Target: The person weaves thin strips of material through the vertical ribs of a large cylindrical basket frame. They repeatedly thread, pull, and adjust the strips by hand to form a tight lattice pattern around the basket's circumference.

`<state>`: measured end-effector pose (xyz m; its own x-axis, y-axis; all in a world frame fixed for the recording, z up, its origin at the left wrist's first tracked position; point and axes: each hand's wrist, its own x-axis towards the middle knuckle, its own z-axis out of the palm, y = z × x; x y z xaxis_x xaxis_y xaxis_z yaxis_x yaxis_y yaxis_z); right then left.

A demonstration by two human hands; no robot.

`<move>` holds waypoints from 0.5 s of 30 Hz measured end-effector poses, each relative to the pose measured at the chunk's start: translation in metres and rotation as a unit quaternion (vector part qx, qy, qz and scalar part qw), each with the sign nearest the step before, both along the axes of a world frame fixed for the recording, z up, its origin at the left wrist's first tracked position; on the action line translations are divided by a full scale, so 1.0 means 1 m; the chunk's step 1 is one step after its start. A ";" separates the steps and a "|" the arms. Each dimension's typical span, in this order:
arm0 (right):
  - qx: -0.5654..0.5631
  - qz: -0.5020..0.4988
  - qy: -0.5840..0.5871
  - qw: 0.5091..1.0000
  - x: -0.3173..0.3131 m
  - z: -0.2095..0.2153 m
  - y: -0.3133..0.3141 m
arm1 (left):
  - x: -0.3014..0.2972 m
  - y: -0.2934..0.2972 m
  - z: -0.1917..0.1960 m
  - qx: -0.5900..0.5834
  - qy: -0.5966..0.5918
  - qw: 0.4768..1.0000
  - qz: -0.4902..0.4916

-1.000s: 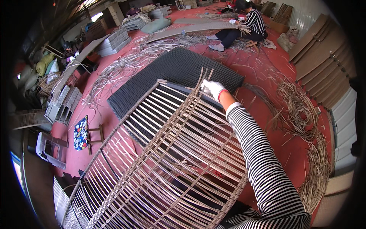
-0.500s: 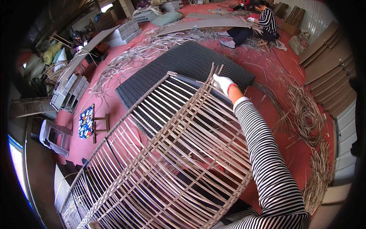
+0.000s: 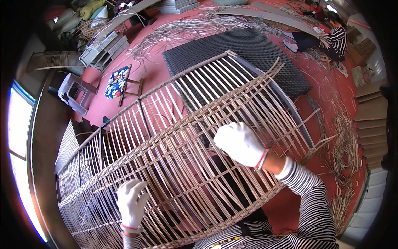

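Note:
A large openwork rattan-like panel (image 3: 188, 120) of brown strands on a frame stretches across in front of me, with a denser braided band running diagonally through it. My right hand (image 3: 240, 143), in a white glove, is over the strands just below this band, fingers curled down; whether a strand is between them is hidden. Lower left, my gloved left hand (image 3: 132, 204) hovers at the panel's near part, fingers bent and apart, with nothing visible in it. Loose strand ends stick out at the panel's right side.
Beyond the panel lies a dark woven panel (image 3: 232, 45) on the red floor. A stool with a patterned seat (image 3: 118, 83) and a grey plastic stool (image 3: 76, 93) stand left. Bundled strands (image 3: 342, 149) lie right. A person in stripes (image 3: 338, 39) sits at the far right.
My right hand has left the band's far end and come back to the panel's middle. My left hand has come into view at lower left. The view has turned.

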<state>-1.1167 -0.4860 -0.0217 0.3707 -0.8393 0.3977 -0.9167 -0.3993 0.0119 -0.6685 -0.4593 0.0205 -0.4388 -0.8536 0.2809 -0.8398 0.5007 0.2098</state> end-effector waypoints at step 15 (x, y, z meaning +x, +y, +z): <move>-0.009 0.043 -0.434 0.900 -0.023 -0.012 -0.039 | -0.055 -0.052 -0.025 -0.107 -0.068 0.987 0.097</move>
<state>-1.1399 -0.5245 -0.0334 -0.0238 -0.8127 0.5821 -0.5499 -0.4756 -0.6865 -0.7232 -0.5114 -0.0041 -0.3193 -0.8531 0.4126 -0.9374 0.3483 -0.0051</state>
